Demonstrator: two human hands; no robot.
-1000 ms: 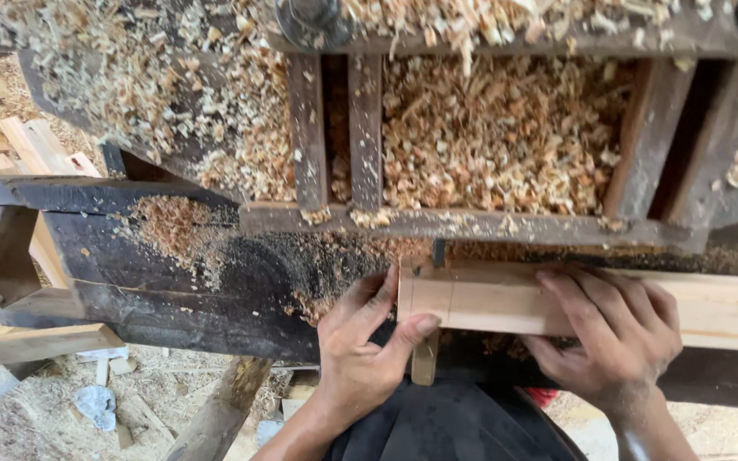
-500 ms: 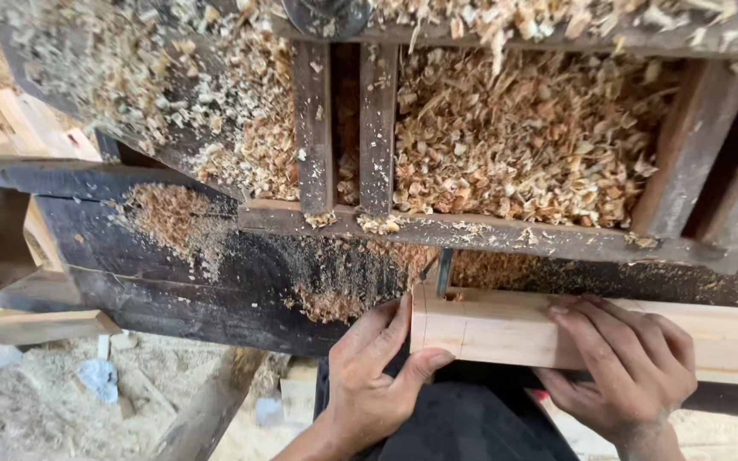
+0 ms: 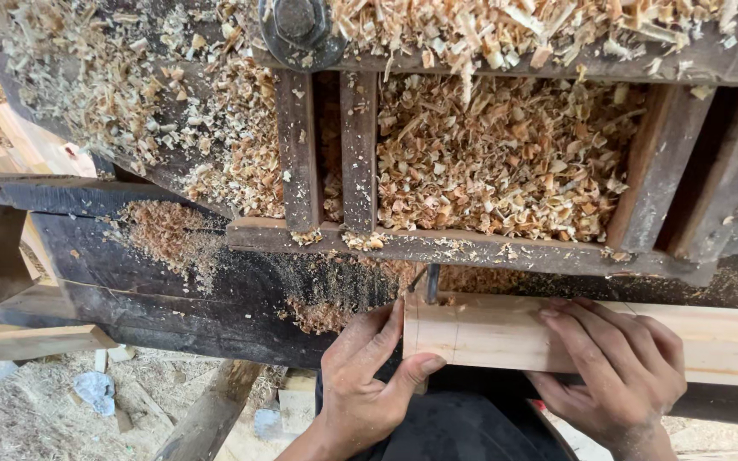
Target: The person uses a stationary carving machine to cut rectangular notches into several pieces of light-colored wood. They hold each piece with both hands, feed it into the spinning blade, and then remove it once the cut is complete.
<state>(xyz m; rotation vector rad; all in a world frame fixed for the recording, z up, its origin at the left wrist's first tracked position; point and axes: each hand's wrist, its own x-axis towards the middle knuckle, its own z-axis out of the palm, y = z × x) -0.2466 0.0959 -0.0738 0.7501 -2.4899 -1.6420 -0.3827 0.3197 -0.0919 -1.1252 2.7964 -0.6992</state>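
Note:
A pale squared wooden board [image 3: 489,333] lies across the dark machine bed [image 3: 181,299], running off to the right. My left hand [image 3: 365,384] grips its left end, thumb under the near edge and fingers over the end face. My right hand [image 3: 612,367] presses flat on top of the board further right. A thin dark metal bit [image 3: 430,282] stands upright at the board's far left corner, touching or nearly touching the wood. Faint pencil lines cross the board near that end.
Thick wood shavings [image 3: 506,162] fill the dark timber frame behind the board. A large bolt head [image 3: 299,26] sits at the top. Fine reddish sawdust [image 3: 164,235] lies on the bed. Offcuts [image 3: 36,341] and scraps lie on the ground at lower left.
The board has shifted slightly left toward the metal bit, both hands moving with it. The view has tilted a little downward and closer.

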